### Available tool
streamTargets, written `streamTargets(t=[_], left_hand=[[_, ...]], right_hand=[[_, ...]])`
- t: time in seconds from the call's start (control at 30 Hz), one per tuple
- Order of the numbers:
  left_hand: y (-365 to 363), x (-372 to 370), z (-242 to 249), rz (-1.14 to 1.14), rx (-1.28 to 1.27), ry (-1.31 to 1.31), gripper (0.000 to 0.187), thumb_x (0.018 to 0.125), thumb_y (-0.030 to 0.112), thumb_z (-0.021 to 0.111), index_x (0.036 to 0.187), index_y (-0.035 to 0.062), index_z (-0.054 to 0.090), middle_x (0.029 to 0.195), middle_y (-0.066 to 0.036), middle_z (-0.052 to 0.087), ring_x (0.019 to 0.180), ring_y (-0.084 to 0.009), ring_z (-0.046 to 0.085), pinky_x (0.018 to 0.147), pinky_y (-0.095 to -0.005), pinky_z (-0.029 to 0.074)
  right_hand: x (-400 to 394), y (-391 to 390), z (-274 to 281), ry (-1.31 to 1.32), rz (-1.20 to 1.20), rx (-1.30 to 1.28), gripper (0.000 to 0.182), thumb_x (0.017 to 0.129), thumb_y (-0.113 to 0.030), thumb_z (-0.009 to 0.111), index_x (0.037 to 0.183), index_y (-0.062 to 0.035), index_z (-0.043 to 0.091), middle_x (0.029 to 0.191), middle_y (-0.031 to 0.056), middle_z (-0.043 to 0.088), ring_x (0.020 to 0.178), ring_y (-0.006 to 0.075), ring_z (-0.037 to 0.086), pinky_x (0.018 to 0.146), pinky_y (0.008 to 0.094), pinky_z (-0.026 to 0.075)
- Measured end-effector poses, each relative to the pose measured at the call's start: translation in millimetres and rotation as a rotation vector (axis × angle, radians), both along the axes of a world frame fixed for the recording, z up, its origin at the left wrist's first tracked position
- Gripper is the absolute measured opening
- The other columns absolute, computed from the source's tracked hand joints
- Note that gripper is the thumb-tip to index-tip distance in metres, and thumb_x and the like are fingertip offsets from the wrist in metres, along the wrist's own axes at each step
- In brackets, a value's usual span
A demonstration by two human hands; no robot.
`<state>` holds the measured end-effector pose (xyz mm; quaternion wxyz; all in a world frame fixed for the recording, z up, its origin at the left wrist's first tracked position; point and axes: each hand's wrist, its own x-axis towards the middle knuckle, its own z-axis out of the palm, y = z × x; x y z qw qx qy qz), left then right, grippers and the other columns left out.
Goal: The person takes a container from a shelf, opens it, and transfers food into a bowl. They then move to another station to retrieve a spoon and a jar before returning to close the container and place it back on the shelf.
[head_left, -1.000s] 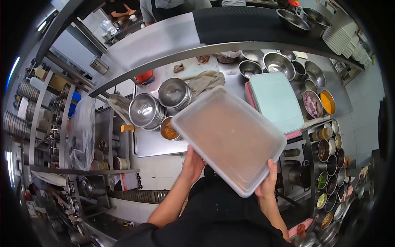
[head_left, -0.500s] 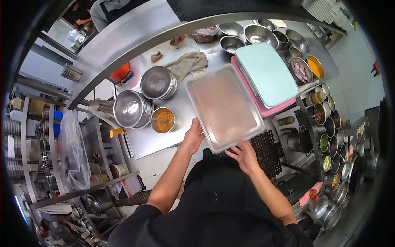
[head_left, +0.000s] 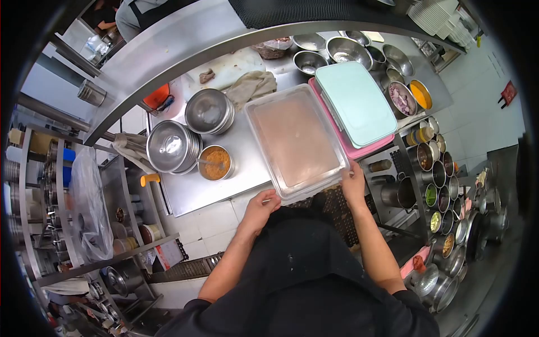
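Note:
A large translucent lidded container [head_left: 297,143] with pinkish-brown contents lies on the steel table, its near end reaching over the front edge. At its near left corner is my left hand [head_left: 261,210], fingers bent together by the rim. My right hand [head_left: 352,182] closes on the near right corner, thumb on top and the other fingers partly hidden. Right beside the container, a mint-lidded box [head_left: 356,104] rests on a pink one [head_left: 368,150]. A bowl of orange crumbs [head_left: 215,163] with a spoon in it stands to the left.
Two stacks of steel bowls [head_left: 173,147] stand at the left of the table [head_left: 208,196]. A cloth [head_left: 251,89] and a cutting board [head_left: 224,70] lie behind. More bowls [head_left: 348,51] fill the back right. Overhead runs a metal shelf edge [head_left: 185,62]. A co-worker [head_left: 132,22] is at the top left.
My left hand has moved from the container's left side to its near left corner. My right hand has shifted from the near edge to the near right corner. The view has shifted slightly.

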<state>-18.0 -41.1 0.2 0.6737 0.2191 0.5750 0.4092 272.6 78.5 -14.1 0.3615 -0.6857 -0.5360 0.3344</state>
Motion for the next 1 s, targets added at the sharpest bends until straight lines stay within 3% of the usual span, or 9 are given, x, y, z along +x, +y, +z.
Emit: streamTargets(t=[0.1,0.13,0.23,0.43,0.63,0.77,0.83,0.93,1.0], left_hand=[[5,-2,-3,0.013,-0.014,0.026,0.045,0.103,0.016,0.065,0.138,-0.0083,0.055,0.122,-0.014,0.065,0.111,-0.0198,0.066,0.099,-0.0328,0.057],[6,-3,-4,0.022,-0.025,0.025,0.044,0.102,0.016,0.066,0.138,-0.0077,0.055,0.121,-0.014,0.065,0.111,-0.0192,0.066,0.098,-0.0327,0.056],[4,-1,-2,0.080,-0.046,-0.007,0.043,0.101,0.015,0.066,0.137,-0.0063,0.056,0.121,-0.012,0.065,0.111,-0.0175,0.065,0.098,-0.0323,0.056],[1,8,7,0.179,-0.041,0.067,0.044,0.100,0.012,0.068,0.138,-0.0053,0.056,0.124,-0.012,0.063,0.111,-0.0170,0.063,0.096,-0.0320,0.056],[1,6,14,0.155,-0.029,0.141,0.046,0.098,0.012,0.069,0.138,-0.0049,0.056,0.124,-0.011,0.063,0.110,-0.0167,0.063,0.095,-0.0319,0.055],[-1,7,5,0.067,0.003,0.182,0.046,0.101,0.021,0.068,0.138,-0.0028,0.057,0.125,-0.010,0.063,0.112,-0.0180,0.061,0.092,-0.0340,0.056],[-2,12,12,0.142,-0.038,0.143,0.050,0.103,0.031,0.064,0.141,-0.0012,0.055,0.129,-0.011,0.061,0.114,-0.0199,0.061,0.092,-0.0363,0.055],[-1,10,14,0.276,-0.082,0.067,0.060,0.105,0.045,0.057,0.144,0.0007,0.052,0.133,-0.013,0.059,0.117,-0.0226,0.059,0.093,-0.0396,0.054],[1,4,16,0.299,-0.083,0.067,0.067,0.105,0.054,0.053,0.149,0.0034,0.046,0.136,-0.014,0.056,0.118,-0.0238,0.059,0.094,-0.0408,0.053]], right_hand=[[3,3,15,-0.213,0.079,-0.138,0.045,0.093,-0.014,0.066,0.132,0.0062,0.060,0.116,0.0248,0.062,0.102,0.0340,0.063,0.091,0.0409,0.051],[1,1,17,-0.278,0.101,-0.052,0.048,0.091,-0.016,0.068,0.132,0.0070,0.060,0.113,0.0254,0.063,0.101,0.0363,0.063,0.091,0.0425,0.051],[10,5,4,-0.399,0.159,0.093,0.046,0.091,-0.017,0.068,0.129,0.0068,0.062,0.109,0.0253,0.063,0.100,0.0386,0.062,0.090,0.0455,0.051],[4,10,35,-0.395,0.263,-0.120,0.040,0.090,-0.020,0.070,0.120,0.0071,0.066,0.108,0.0259,0.063,0.098,0.0401,0.063,0.089,0.0468,0.051],[2,16,35,-0.427,0.242,-0.056,0.033,0.090,-0.022,0.072,0.104,0.0054,0.062,0.103,0.0223,0.064,0.091,0.0374,0.065,0.081,0.0451,0.053],[-4,20,42,0.229,0.146,-0.278,0.026,0.100,-0.024,0.066,0.106,-0.0003,0.057,0.098,0.0146,0.066,0.081,0.0262,0.069,0.067,0.0384,0.057],[-21,20,85,0.575,0.178,-0.306,0.023,0.105,-0.025,0.061,0.110,-0.0029,0.056,0.096,0.0122,0.068,0.077,0.0202,0.070,0.061,0.0345,0.058],[-26,24,151,0.705,0.191,-0.266,0.020,0.109,-0.025,0.054,0.113,-0.0060,0.055,0.095,0.0131,0.071,0.078,0.0174,0.071,0.062,0.0328,0.059],[3,43,142,0.753,0.112,-0.147,0.021,0.108,-0.027,0.056,0.113,-0.0065,0.056,0.096,0.0131,0.072,0.078,0.0184,0.071,0.063,0.0326,0.060]])
